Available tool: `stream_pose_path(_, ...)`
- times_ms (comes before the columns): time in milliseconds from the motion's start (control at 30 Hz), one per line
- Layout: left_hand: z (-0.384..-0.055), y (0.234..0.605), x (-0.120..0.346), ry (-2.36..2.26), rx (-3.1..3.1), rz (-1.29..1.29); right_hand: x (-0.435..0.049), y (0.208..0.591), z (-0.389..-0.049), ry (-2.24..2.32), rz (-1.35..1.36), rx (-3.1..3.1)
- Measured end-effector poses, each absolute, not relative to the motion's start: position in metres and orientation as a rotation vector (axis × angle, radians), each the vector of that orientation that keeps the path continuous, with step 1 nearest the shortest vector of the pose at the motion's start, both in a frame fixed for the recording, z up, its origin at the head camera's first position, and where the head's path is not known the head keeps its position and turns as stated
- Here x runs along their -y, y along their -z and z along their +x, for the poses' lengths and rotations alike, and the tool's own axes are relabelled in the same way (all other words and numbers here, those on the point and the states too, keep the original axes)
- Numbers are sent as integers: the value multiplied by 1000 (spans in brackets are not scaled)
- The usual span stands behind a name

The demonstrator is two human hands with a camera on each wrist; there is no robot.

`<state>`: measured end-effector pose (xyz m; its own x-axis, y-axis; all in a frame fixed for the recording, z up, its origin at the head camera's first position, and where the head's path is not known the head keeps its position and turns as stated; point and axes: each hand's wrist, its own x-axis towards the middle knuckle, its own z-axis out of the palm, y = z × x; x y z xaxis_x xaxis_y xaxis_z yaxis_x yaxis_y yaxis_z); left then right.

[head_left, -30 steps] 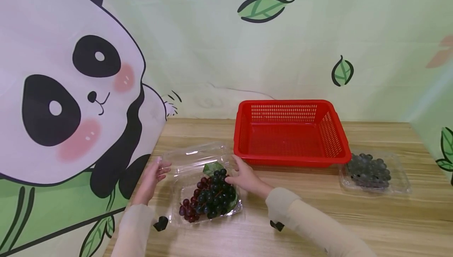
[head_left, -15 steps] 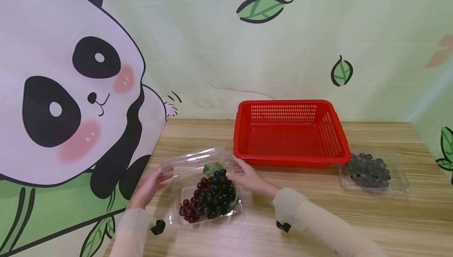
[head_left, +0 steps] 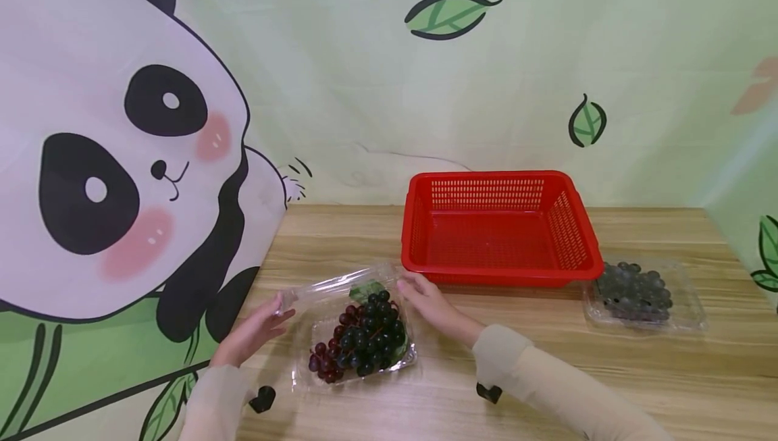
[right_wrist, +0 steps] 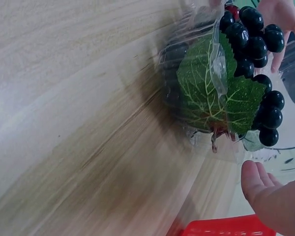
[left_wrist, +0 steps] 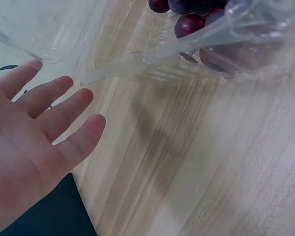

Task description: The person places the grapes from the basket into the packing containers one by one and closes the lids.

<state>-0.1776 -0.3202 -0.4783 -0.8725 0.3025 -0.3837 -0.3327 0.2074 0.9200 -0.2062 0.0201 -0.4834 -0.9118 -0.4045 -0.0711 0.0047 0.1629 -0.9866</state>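
A clear plastic clamshell box (head_left: 302,367) stands on the wooden table, its hinged lid (head_left: 334,284) raised at the back and leaning forward. Inside lie artificial grapes, a black bunch (head_left: 371,340) and a dark red bunch (head_left: 331,358), with green leaves (right_wrist: 201,83) among them. My left hand (head_left: 255,329) is at the lid's left corner; in the left wrist view its fingers (left_wrist: 64,110) are spread and nearly straight along the clear plastic. At the lid's right side is my right hand (head_left: 436,307), fingers extended, fingertips right at the edge.
Behind and to the right stands a red perforated plastic basket (head_left: 501,277), close to my right hand. Farther right sits a second clear box (head_left: 689,313) with dark grapes (head_left: 632,292) showing through it. A panda-printed backdrop (head_left: 340,90) rises behind the table.
The lid has swung up and forward over the grapes. My left hand has moved down and toward me with it; my right hand has shifted slightly right.
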Motion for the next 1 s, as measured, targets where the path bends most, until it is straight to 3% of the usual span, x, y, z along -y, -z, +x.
stream_pose_path(533, -167, 481, 324, -1681, -1916, 125, -33, 481, -201, 1764, -446, -2023)
stream_pose_path(1000, -165, 491, 329, -1634, -1902, 74, -42, 491, -189, 1595, -562, -2042)
